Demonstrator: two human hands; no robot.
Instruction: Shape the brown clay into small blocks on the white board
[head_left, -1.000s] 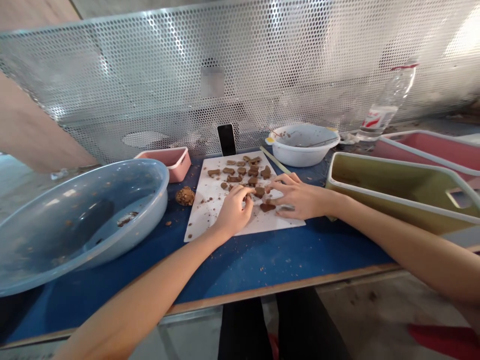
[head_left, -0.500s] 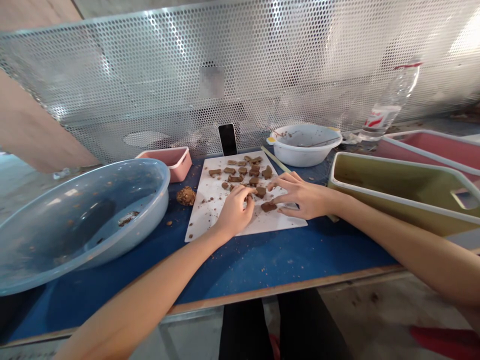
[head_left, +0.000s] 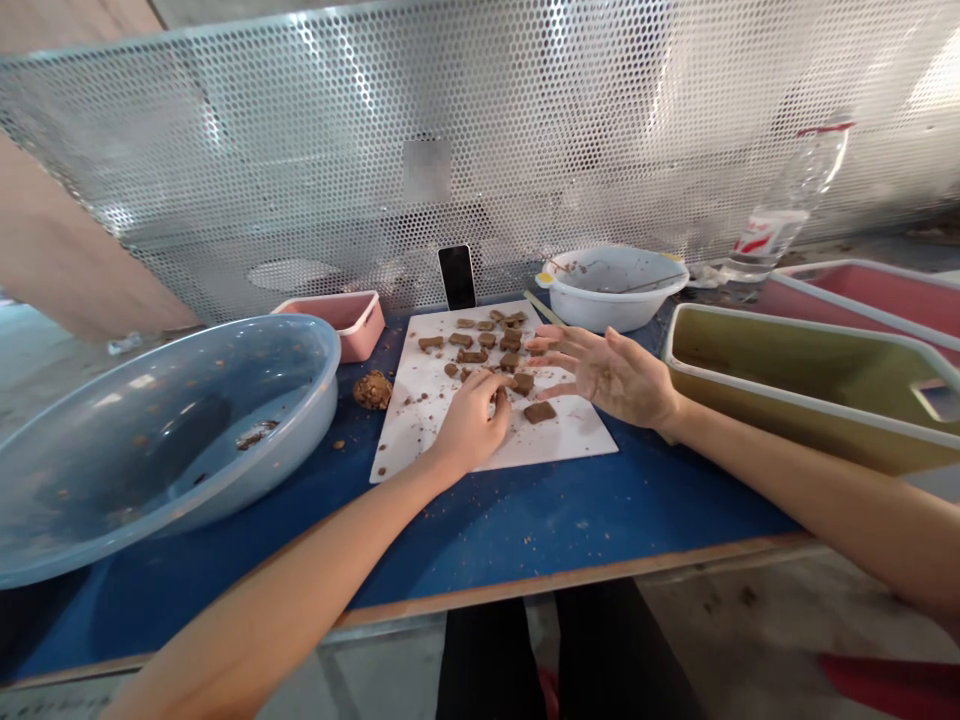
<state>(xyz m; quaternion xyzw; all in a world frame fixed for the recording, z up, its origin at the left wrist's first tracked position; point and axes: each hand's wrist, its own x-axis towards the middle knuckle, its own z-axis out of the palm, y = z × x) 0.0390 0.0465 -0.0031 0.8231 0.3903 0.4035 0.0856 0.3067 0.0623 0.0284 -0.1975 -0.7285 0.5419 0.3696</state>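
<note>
Several brown clay pieces point(head_left: 472, 356) and small crumbs lie on a white board point(head_left: 420, 450). My left hand point(head_left: 478, 412) rests low over the board's middle with fingers curled and pressed together; whatever sits at the fingertips is hidden. Beside it is a small brown clay block point(head_left: 523, 383). My right hand point(head_left: 615, 378) is turned palm up at the board's right side, fingers spread, holding nothing, the palm smudged brown. A flat squarish clay piece point(head_left: 539, 412) lies just left of and below that hand.
A large blue basin point(head_left: 300, 450) stands left, near a brown clay lump point(head_left: 373, 390) and a pink box point(head_left: 364, 340). Behind are a phone point(head_left: 457, 277) and white basin point(head_left: 615, 312). An olive bin point(head_left: 787, 400), pink bin point(head_left: 885, 295) and bottle point(head_left: 772, 230) stand right.
My right hand has lifted off the flat clay piece and rolled over, palm up, shifting slightly right. That piece now lies uncovered. My left hand has hardly moved.
</note>
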